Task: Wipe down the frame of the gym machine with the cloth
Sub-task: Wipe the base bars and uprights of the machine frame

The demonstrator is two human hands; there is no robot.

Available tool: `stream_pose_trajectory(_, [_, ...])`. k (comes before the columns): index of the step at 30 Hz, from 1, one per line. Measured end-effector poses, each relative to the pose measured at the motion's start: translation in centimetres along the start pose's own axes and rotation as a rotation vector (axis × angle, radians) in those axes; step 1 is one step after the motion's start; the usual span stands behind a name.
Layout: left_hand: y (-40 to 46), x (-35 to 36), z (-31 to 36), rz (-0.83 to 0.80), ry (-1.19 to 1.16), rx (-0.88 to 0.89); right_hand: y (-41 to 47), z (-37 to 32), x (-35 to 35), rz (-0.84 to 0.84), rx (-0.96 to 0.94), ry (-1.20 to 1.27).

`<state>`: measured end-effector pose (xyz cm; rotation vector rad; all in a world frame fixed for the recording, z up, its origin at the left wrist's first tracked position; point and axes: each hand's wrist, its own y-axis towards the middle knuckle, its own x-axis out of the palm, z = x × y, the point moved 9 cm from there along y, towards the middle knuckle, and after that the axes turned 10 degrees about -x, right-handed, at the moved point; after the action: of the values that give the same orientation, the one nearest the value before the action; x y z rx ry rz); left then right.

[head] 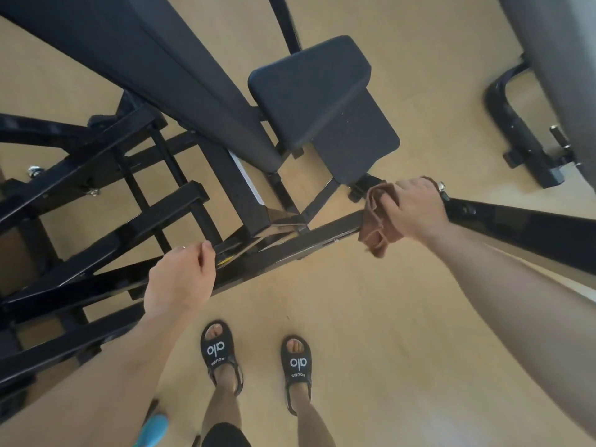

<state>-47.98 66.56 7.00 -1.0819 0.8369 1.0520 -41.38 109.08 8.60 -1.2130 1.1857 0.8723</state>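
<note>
Both hands are down on the machine's frame, as I see it from the head camera. My right hand curls over a brown cloth and presses it onto the glossy black bar just below the seat pad. That cloth is folded and bunched, and a loose corner hangs off the bar's near edge. My left hand rests on the same bar farther left with its fingers bent over the top edge, holding the steel. All the frame's tubing is black square-section steel, shiny enough to catch reflections, with crossbars stepping away to the left. A long dark back pad slopes above it. Below, black sandals stand on pale wood floor.
</note>
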Motion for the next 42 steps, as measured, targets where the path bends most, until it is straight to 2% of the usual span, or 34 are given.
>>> stream_pose_trajectory(3, [0.0,0.0,0.2,0.006,-0.004,-0.002,-0.7,-3.2,0.4,0.08,0.09,0.005])
stream_pose_trajectory(9, [0.0,0.1,-0.1,0.04,-0.021,-0.012,-3.4,-24.6,1.9,0.028,-0.297,0.107])
stream_pose_trajectory(11, [-0.1,-0.1,-0.2,0.06,-0.022,-0.032,-3.4,-28.4,2.0,0.032,-0.409,0.147])
stream_pose_trajectory(13, [0.0,0.0,-0.5,0.046,0.001,-0.044,-3.3,-27.3,1.8,-0.01,-0.528,0.13])
stream_pose_trajectory(15, [0.0,0.1,-0.5,0.009,0.017,-0.034,-2.8,-22.7,1.4,-0.033,-0.525,0.03])
stream_pose_trajectory(18, [-0.5,-1.6,-1.0,0.004,0.005,0.053,-1.7,-15.7,1.1,-0.058,-0.259,-0.125])
stream_pose_trajectory(20, [-1.9,-4.4,-4.3,0.097,0.019,0.064,-1.7,-16.1,1.2,-0.054,-0.117,-0.118])
stream_pose_trajectory(22, [-3.5,-6.7,-10.8,0.155,0.068,-0.025,-2.3,-21.1,1.7,-0.06,-0.116,-0.114])
stream_pose_trajectory(26, [-5.7,-10.4,-25.3,0.208,0.096,-0.319,-4.8,-39.0,3.2,-0.1,-0.43,-0.055])
stream_pose_trajectory(29, [-5.7,-10.4,-28.6,0.179,0.057,-0.371,-6.9,-52.3,3.8,0.022,-0.557,0.086])
stream_pose_trajectory(31, [-5.4,-9.8,-28.5,0.167,0.071,-0.348,-7.6,-57.7,4.2,0.063,-0.622,0.122])
stream_pose_trajectory(34, [-5.1,-9.5,-29.8,0.098,0.001,-0.387,-7.9,-58.5,4.1,0.051,-0.728,0.137])
stream_pose_trajectory(38, [-5.3,-9.3,-31.9,-0.048,-0.178,-0.334,-7.4,-51.3,4.9,-0.115,-0.815,0.011])
stream_pose_trajectory(40, [-5.1,-9.0,-32.4,-0.046,-0.177,-0.297,-6.9,-49.2,5.3,-0.183,-0.788,-0.074])
stream_pose_trajectory(42, [-5.0,-9.0,-32.9,0.013,-0.249,-0.342,-7.1,-50.3,5.1,-0.192,-0.797,-0.098])
